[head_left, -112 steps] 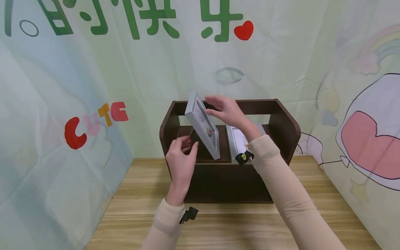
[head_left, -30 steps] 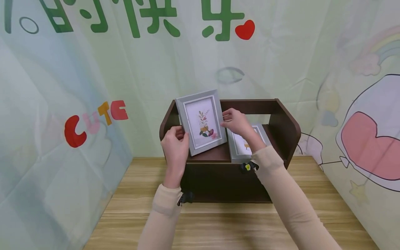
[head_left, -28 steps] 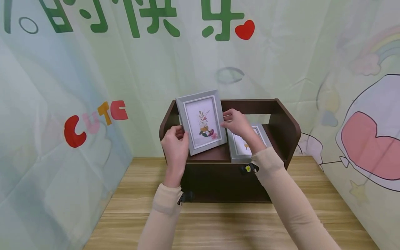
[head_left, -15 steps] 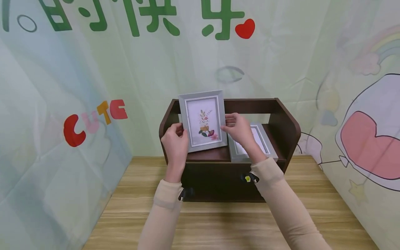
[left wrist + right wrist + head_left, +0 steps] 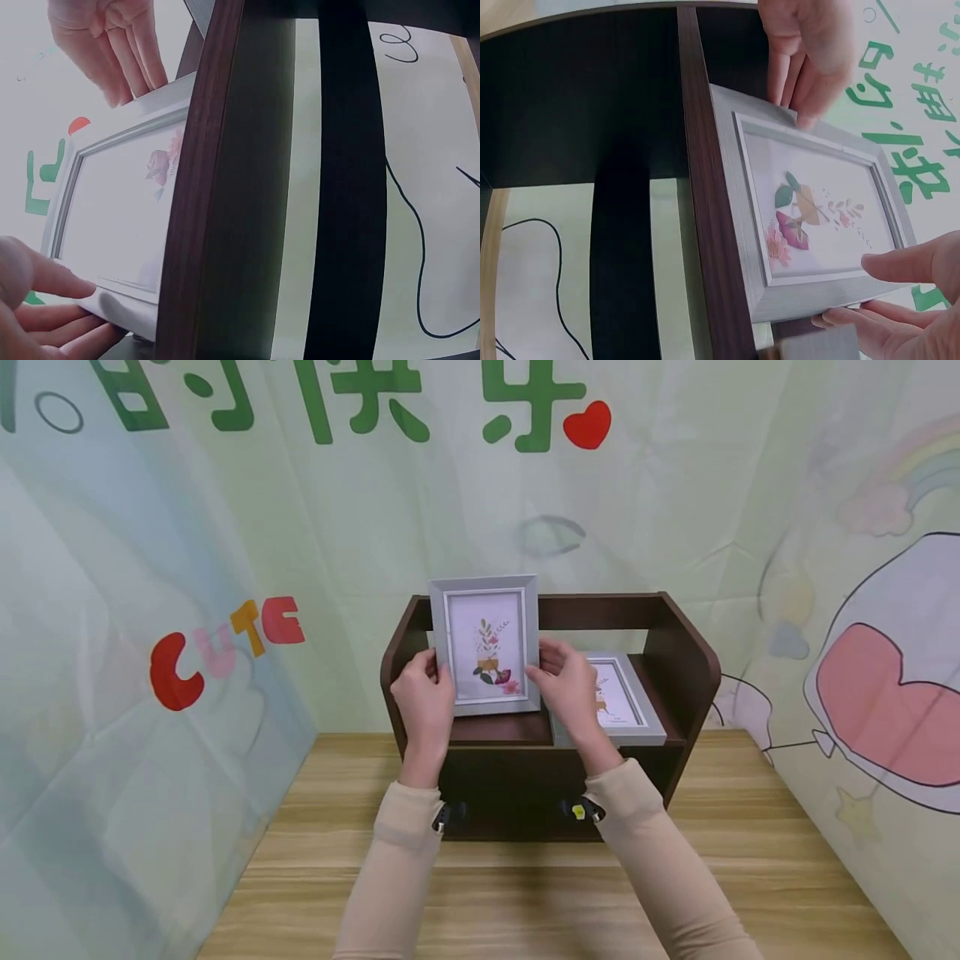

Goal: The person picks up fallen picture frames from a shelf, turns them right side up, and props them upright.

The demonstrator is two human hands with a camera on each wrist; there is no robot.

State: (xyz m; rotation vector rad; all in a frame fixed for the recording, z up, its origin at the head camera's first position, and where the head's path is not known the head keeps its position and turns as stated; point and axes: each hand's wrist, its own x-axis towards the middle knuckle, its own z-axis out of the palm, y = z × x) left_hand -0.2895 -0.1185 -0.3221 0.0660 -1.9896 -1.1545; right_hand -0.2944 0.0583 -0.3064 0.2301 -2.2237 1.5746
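A grey picture frame (image 5: 487, 706) with a flower print stands nearly upright over the left half of the dark brown shelf (image 5: 540, 793). My left hand (image 5: 424, 697) pinches its left edge, thumb in front and fingers behind. On the opposite edge my right hand (image 5: 567, 689) grips it the same way. In the right wrist view the right thumb (image 5: 907, 264) presses on the frame's face. A second grey picture frame (image 5: 647, 727) lies face up on the shelf's right half, partly hidden by my right hand.
The shelf stands on a wood-grain table (image 5: 300, 860). Raised side panels (image 5: 686, 672) and a back rail (image 5: 600, 612) border its top board. Behind and beside it hangs a printed cloth backdrop (image 5: 375, 527).
The picture frame has turned from edge-on to facing me and straightened from its tilt. My right hand has come down to its right edge; my left hand has moved slightly up and grips the left edge.
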